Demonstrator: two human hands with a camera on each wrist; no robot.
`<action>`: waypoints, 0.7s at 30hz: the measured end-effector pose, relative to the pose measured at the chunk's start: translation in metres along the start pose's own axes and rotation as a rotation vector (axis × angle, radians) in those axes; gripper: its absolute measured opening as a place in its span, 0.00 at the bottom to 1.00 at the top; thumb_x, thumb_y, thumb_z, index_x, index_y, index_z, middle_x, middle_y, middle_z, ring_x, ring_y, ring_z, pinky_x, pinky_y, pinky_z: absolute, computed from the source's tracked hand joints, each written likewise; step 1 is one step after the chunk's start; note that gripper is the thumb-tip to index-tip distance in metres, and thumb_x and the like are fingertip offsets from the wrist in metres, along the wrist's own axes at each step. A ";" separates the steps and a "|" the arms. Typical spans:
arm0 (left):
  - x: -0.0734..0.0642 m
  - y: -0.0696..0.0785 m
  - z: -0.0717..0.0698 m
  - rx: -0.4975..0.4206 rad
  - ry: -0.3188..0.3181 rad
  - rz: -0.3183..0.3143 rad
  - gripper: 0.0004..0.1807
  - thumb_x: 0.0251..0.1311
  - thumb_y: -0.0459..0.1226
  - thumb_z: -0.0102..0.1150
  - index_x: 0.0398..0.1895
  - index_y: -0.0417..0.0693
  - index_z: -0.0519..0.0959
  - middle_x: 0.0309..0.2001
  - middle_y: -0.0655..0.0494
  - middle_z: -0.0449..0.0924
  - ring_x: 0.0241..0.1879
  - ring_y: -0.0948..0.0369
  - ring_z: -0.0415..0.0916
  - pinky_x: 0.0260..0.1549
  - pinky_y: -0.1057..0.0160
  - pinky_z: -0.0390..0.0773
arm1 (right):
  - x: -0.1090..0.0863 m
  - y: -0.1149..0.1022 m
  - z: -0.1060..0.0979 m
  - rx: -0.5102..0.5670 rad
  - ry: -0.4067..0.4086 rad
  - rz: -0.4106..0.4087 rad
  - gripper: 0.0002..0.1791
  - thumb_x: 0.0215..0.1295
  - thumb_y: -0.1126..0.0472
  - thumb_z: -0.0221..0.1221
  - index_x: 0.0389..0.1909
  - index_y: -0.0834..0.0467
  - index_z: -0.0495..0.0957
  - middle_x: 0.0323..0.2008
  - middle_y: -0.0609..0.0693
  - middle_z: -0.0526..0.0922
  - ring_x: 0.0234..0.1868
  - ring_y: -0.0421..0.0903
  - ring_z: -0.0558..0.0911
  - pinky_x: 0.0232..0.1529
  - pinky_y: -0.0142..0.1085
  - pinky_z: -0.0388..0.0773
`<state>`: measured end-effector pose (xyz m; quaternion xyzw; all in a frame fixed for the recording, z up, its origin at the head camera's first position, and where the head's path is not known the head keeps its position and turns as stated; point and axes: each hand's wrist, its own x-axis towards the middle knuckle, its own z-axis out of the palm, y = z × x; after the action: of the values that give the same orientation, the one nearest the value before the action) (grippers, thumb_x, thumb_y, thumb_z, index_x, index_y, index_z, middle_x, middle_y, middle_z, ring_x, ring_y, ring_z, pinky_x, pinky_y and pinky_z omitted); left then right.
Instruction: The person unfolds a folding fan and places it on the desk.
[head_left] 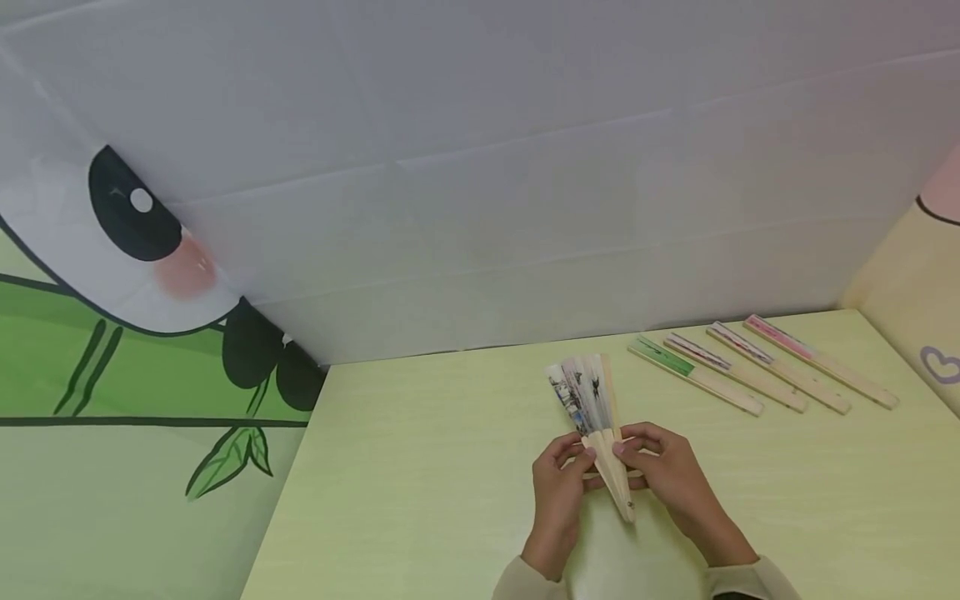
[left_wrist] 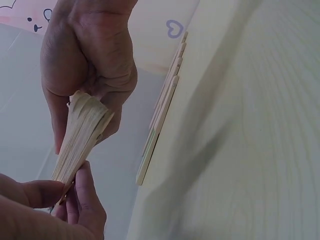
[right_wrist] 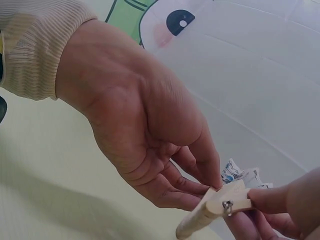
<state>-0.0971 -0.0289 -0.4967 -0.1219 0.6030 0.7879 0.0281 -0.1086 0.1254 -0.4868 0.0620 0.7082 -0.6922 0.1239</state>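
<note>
Fingers (head_left: 562, 447) of both hands are clamped on a partly spread folding fan (head_left: 597, 421): the left hand (head_left: 557, 490) pinches one edge, the right hand (head_left: 671, 473) the other, thumbs (head_left: 588, 455) on the upper face. Both wrists angle inward from the near side, holding the fan raised above the worktop (head_left: 412, 467), pivot end (head_left: 628, 508) near, printed leaf (head_left: 592, 387) far. I'd judge it midway through opening or folding; I can't tell which. Next would call for an even pull apart or squeeze together. Beyond, far right, four folded fans (head_left: 696, 377) lie side by side.
</note>
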 end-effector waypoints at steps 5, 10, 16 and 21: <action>0.001 -0.003 0.001 -0.001 0.024 0.004 0.18 0.67 0.26 0.61 0.59 0.29 0.78 0.43 0.48 0.80 0.32 0.62 0.83 0.31 0.65 0.87 | 0.003 0.004 -0.001 0.023 0.005 0.000 0.21 0.78 0.65 0.60 0.64 0.71 0.72 0.39 0.51 0.84 0.38 0.44 0.85 0.36 0.39 0.88; 0.000 -0.005 0.001 -0.012 0.037 0.018 0.20 0.67 0.25 0.61 0.61 0.29 0.77 0.43 0.48 0.81 0.31 0.61 0.84 0.29 0.66 0.87 | 0.004 0.006 0.000 0.020 0.019 0.006 0.24 0.78 0.65 0.59 0.70 0.71 0.69 0.39 0.51 0.83 0.38 0.43 0.84 0.36 0.39 0.89; -0.001 -0.006 0.000 -0.034 0.057 0.043 0.22 0.68 0.25 0.59 0.64 0.30 0.75 0.43 0.46 0.82 0.30 0.62 0.83 0.27 0.68 0.85 | 0.004 0.006 0.001 0.023 0.037 -0.008 0.27 0.78 0.68 0.58 0.73 0.70 0.66 0.39 0.52 0.82 0.40 0.43 0.84 0.35 0.39 0.89; 0.000 -0.007 -0.003 -0.051 0.073 0.067 0.20 0.69 0.25 0.57 0.63 0.31 0.73 0.44 0.46 0.80 0.36 0.61 0.81 0.27 0.69 0.84 | 0.003 0.006 0.000 0.050 0.044 -0.017 0.25 0.78 0.70 0.57 0.71 0.69 0.64 0.39 0.52 0.79 0.38 0.42 0.84 0.36 0.39 0.89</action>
<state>-0.0951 -0.0302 -0.5043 -0.1309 0.5871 0.7985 -0.0236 -0.1096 0.1252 -0.4933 0.0742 0.6936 -0.7094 0.1010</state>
